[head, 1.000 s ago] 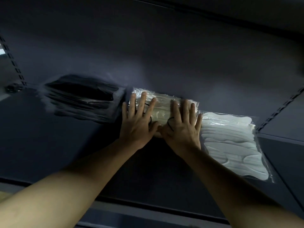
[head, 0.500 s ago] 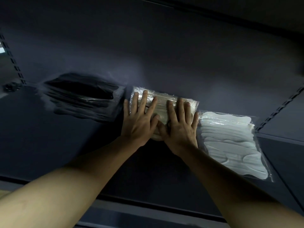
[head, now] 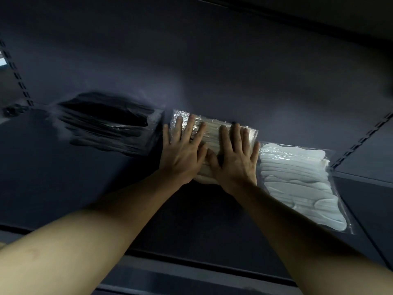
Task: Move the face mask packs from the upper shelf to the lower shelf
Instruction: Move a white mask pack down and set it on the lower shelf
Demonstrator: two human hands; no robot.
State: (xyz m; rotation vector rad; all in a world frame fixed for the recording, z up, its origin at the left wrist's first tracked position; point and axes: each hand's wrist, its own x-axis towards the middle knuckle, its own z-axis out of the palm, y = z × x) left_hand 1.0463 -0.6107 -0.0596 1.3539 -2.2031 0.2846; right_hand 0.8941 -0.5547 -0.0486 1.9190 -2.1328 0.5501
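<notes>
Three clear-wrapped face mask packs lie in a row on a dark shelf (head: 63,188), against its back wall. The beige pack (head: 212,133) is in the middle. My left hand (head: 182,152) and my right hand (head: 236,158) both lie flat on top of it, fingers straight and spread, thumbs nearly touching. The hands hide most of this pack. A black pack (head: 106,122) sits to its left and a white pack (head: 297,179) to its right, both untouched.
Slotted shelf uprights run along the back wall at the far left (head: 19,79) and right (head: 361,139). The shelf's front edge (head: 191,258) crosses the bottom of the view. A second shelf panel (head: 370,188) adjoins on the right.
Both hands have slid the beige pack slightly further back toward the wall. The black and white packs have stayed put.
</notes>
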